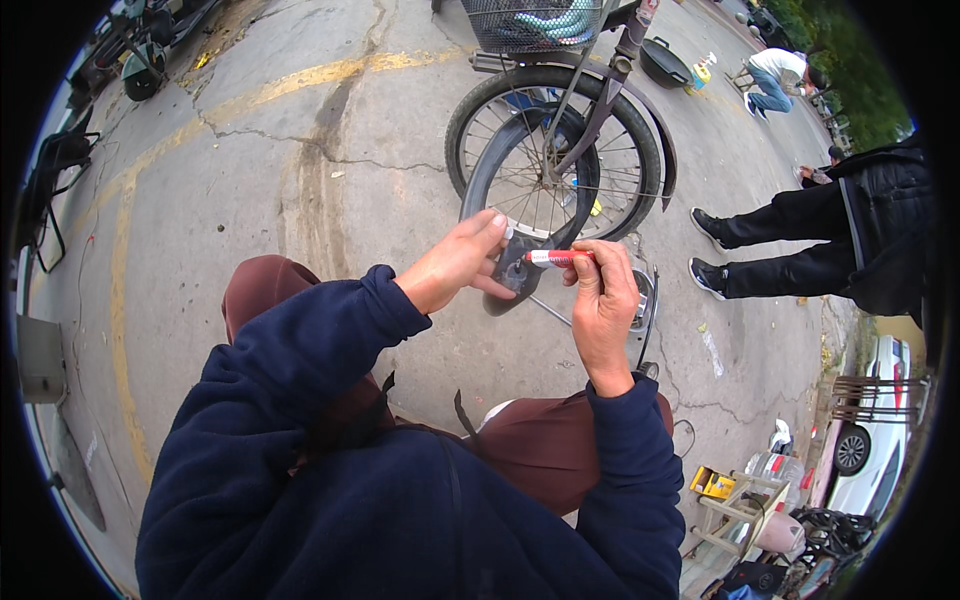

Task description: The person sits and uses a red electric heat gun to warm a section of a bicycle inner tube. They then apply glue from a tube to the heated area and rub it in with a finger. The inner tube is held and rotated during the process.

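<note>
My left hand (460,262) grips a black bicycle inner tube (480,178), which loops up in front of a bicycle's front wheel (648,130). A small white piece shows at the left fingertips; I cannot tell what it is. Between my right thumb and fingers is a slim red and white squeeze tube (550,258). My right hand (607,310) holds it level, its left end close to a greyish patch on the inner tube. Whether that end touches the rubber is hard to make out.
The bicycle carries a wire basket (530,28). Beyond it sits a black basin (664,64). A person in black trousers (790,222) stands at the right. At the lower right are a small stool (735,510), a yellow box (713,482) and a parked white car (880,440).
</note>
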`<state>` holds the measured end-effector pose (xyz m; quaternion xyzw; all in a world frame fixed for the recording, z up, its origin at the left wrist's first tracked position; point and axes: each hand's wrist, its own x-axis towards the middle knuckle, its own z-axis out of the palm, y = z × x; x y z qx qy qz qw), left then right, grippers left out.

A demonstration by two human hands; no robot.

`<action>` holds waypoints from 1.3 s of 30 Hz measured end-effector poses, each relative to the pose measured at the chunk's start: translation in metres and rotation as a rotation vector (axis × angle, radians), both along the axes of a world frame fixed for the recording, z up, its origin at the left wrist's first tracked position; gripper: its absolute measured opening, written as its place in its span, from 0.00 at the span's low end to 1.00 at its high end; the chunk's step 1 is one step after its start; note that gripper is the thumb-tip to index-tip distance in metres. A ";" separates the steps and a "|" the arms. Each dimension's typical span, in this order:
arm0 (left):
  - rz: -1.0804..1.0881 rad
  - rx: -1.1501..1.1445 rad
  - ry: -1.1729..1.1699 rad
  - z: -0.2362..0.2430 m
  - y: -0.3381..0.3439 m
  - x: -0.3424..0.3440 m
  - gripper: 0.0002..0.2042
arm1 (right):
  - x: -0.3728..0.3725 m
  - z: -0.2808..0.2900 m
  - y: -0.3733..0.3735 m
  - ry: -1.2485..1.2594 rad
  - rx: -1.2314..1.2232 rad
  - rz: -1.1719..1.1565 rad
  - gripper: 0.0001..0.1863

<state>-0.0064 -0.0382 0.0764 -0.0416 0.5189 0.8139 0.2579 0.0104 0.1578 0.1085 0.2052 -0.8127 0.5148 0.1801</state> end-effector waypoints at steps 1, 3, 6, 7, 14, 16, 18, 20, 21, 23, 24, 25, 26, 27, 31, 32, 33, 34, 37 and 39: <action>0.010 -0.004 -0.001 0.000 0.000 0.000 0.19 | 0.000 0.000 0.000 -0.001 0.002 -0.001 0.04; 0.022 -0.003 -0.004 -0.001 0.000 0.000 0.20 | 0.002 0.000 0.001 -0.004 0.012 -0.002 0.04; 0.025 0.009 -0.006 -0.001 0.000 0.000 0.20 | 0.004 0.001 0.002 -0.013 0.036 0.001 0.04; 0.026 0.009 -0.004 -0.001 -0.001 0.000 0.21 | 0.005 0.001 0.002 -0.018 0.042 0.005 0.04; 0.022 0.011 -0.001 -0.001 0.000 0.001 0.20 | 0.005 0.002 0.001 -0.018 0.030 -0.010 0.04; 0.022 -0.008 -0.003 -0.001 0.001 0.001 0.20 | 0.004 0.001 0.001 -0.007 0.037 -0.015 0.04; 0.019 -0.019 0.000 0.000 0.001 0.000 0.20 | 0.002 0.000 0.000 0.000 0.034 -0.015 0.04; 0.015 -0.024 0.015 0.000 0.001 0.001 0.19 | 0.001 -0.002 0.000 -0.001 0.030 -0.015 0.04; 0.014 -0.024 0.007 0.001 0.001 0.001 0.19 | 0.001 -0.003 0.000 0.013 0.037 -0.015 0.04; 0.015 -0.017 0.002 0.001 0.000 0.001 0.19 | 0.000 -0.005 0.000 0.027 0.049 -0.012 0.04; 0.016 -0.018 -0.001 0.001 0.000 0.001 0.18 | 0.000 -0.006 0.000 0.040 0.067 -0.018 0.04; 0.017 -0.017 -0.003 0.001 0.000 0.001 0.18 | 0.000 -0.007 0.000 0.053 0.084 -0.018 0.04; 0.021 -0.016 -0.004 0.001 0.000 0.001 0.18 | 0.000 -0.007 0.001 0.071 0.094 -0.017 0.04; 0.022 -0.019 -0.008 0.001 0.000 0.001 0.18 | 0.000 -0.008 0.001 0.088 0.123 -0.016 0.04; 0.023 -0.015 0.000 -0.001 0.001 0.001 0.18 | 0.000 -0.009 0.001 0.254 0.258 0.003 0.05; 0.020 -0.011 0.005 -0.001 0.001 0.001 0.18 | -0.001 -0.009 0.000 0.289 0.311 0.007 0.06; 0.014 -0.008 0.008 -0.002 0.000 0.001 0.19 | -0.001 -0.010 0.000 0.291 0.300 0.001 0.06; 0.008 -0.004 0.012 -0.002 0.000 0.001 0.20 | -0.002 -0.011 0.001 0.159 0.135 -0.011 0.06; 0.007 -0.002 0.015 -0.003 0.000 0.001 0.21 | -0.008 -0.016 0.001 -0.238 -0.351 -0.033 0.09; 0.007 -0.007 0.015 -0.004 0.001 0.002 0.22 | -0.012 -0.019 0.002 -0.384 -0.569 -0.022 0.11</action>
